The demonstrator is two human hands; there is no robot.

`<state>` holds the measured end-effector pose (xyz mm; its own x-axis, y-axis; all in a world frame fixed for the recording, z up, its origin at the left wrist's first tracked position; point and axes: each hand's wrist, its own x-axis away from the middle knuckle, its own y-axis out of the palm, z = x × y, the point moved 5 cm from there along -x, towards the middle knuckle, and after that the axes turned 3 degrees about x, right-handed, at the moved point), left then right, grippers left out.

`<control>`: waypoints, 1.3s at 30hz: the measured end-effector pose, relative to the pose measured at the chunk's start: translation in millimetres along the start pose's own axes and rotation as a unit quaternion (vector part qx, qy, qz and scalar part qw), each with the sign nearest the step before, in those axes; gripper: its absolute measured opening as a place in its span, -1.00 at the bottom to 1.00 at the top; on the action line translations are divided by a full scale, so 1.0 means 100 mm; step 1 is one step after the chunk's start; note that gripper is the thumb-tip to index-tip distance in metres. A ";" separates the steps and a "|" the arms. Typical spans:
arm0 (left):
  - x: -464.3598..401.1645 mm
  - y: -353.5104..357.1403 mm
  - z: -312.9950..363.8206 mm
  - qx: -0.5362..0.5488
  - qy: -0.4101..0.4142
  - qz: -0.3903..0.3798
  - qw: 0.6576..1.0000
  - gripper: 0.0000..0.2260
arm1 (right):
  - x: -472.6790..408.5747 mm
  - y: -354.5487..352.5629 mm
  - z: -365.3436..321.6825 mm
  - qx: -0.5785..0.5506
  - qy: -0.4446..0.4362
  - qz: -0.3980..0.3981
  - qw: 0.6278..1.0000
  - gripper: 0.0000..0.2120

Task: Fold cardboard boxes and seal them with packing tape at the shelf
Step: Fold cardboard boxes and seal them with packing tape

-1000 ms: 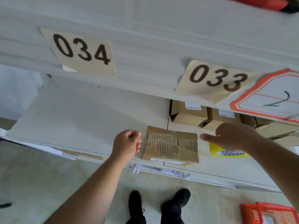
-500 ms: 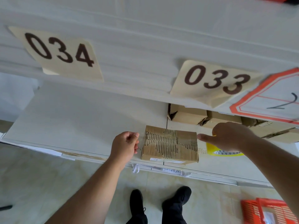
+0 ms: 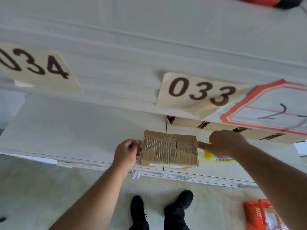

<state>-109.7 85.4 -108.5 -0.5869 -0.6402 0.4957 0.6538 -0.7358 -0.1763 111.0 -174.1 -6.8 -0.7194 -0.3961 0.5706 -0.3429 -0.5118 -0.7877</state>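
Note:
A small worn cardboard box [image 3: 169,150] with its top layer torn to the ribbing lies at the front edge of the white shelf [image 3: 83,130]. My left hand [image 3: 127,153] sits beside the box's left edge with its fingers curled; nothing shows in it. My right hand [image 3: 224,143] is at the box's right side, its thumb stretched to the box's right edge. Its fingers are bent down out of sight over a yellow tape roll [image 3: 219,159] lying on the shelf. Whether they hold the roll cannot be told.
Several cardboard boxes [image 3: 187,122] stand in a row at the back right of the shelf. The upper shelf front carries the labels 034 [image 3: 36,67] and 033 [image 3: 199,92]. An orange basket [image 3: 262,214] stands on the floor at the right, near my black shoes [image 3: 179,201].
My right hand has moved left until its thumb reaches the box's right edge. My left hand has stayed curled by the left edge. The view has tilted slightly.

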 end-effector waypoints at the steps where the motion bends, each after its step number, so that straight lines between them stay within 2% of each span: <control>1: 0.00 0.02 -0.01 -0.014 0.004 0.001 1.000 -0.78 | 0.00 0.01 -0.01 0.002 0.001 0.001 1.000 -0.35; 4: 0.04 0.10 -0.01 -0.039 0.011 0.009 0.999 -0.73 | -0.01 0.05 -0.04 0.007 0.003 0.006 1.000 -0.32; 7: 0.05 0.15 -0.02 -0.056 0.026 0.025 0.998 -0.77 | -0.02 0.09 -0.03 0.009 0.009 0.003 1.000 -0.31; 9: 0.07 0.15 0.00 -0.064 0.038 0.050 0.996 -0.81 | -0.02 0.11 -0.01 0.009 0.014 0.001 1.000 -0.32; 12: 0.09 0.14 0.06 -0.079 0.069 0.091 0.990 -0.75 | -0.01 0.13 0.01 0.011 0.021 0.001 1.000 -0.33; 16: 0.07 0.19 0.05 -0.092 0.085 0.073 0.989 -0.80 | -0.01 0.13 0.01 0.010 0.022 0.002 1.000 -0.34; 19: 0.04 0.22 -0.14 -0.122 0.065 0.042 0.989 -0.89 | -0.01 0.12 0.03 0.014 0.024 0.001 1.000 -0.35; 21: 0.05 0.15 -0.14 -0.132 0.071 0.081 0.985 -0.88 | -0.01 0.12 0.05 0.010 0.026 -0.007 1.000 -0.34; 22: 0.10 0.11 -0.04 -0.134 0.112 0.126 0.977 -0.83 | -0.01 0.13 0.06 0.008 0.026 -0.011 1.000 -0.33; 23: 0.18 0.11 0.15 -0.143 0.186 0.162 0.959 -0.77 | 0.00 0.13 0.07 0.008 0.026 -0.014 1.000 -0.33; 24: 0.29 0.18 0.38 -0.167 0.280 0.160 0.932 -0.68 | 0.00 0.14 0.07 0.008 0.025 -0.013 1.000 -0.33; 25: 0.41 0.35 0.58 -0.216 0.362 0.110 0.900 -0.51 | 0.00 0.14 0.07 0.008 0.023 -0.010 1.000 -0.33; 26: 0.49 0.56 0.72 -0.285 0.406 0.024 0.868 -0.30 | 0.00 0.13 0.06 0.007 0.023 -0.004 1.000 -0.33; 28: 0.53 0.93 0.72 -0.453 0.384 -0.129 0.794 0.07 | 0.01 0.13 0.06 0.011 0.025 0.003 1.000 -0.31; 29: 0.51 1.02 0.67 -0.516 0.363 -0.167 0.758 0.16 | 0.00 0.14 0.06 0.013 0.025 0.000 1.000 -0.31; 31: 0.41 1.07 0.54 -0.577 0.354 -0.180 0.714 0.21 | 0.00 0.14 0.08 0.000 0.026 -0.013 1.000 -0.33; 34: 0.33 1.06 0.47 -0.598 0.377 -0.161 0.688 0.19 | 0.03 0.11 0.14 -0.041 0.014 -0.037 0.998 -0.31; 35: 0.34 1.07 0.47 -0.600 0.384 -0.159 0.684 0.19 | 0.04 0.09 0.16 -0.056 0.010 -0.047 0.997 -0.25; 39: 0.36 1.08 0.47 -0.605 0.384 -0.159 0.679 0.18 | -0.01 0.14 0.15 -0.095 -0.005 -0.072 0.993 -0.15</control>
<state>-37.2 -6.8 -69.5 -0.9864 0.0096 0.1640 -0.1624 -0.2078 -0.9646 116.3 -192.6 -14.7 -0.6483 -0.3372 0.6827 -0.5505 -0.4118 -0.7262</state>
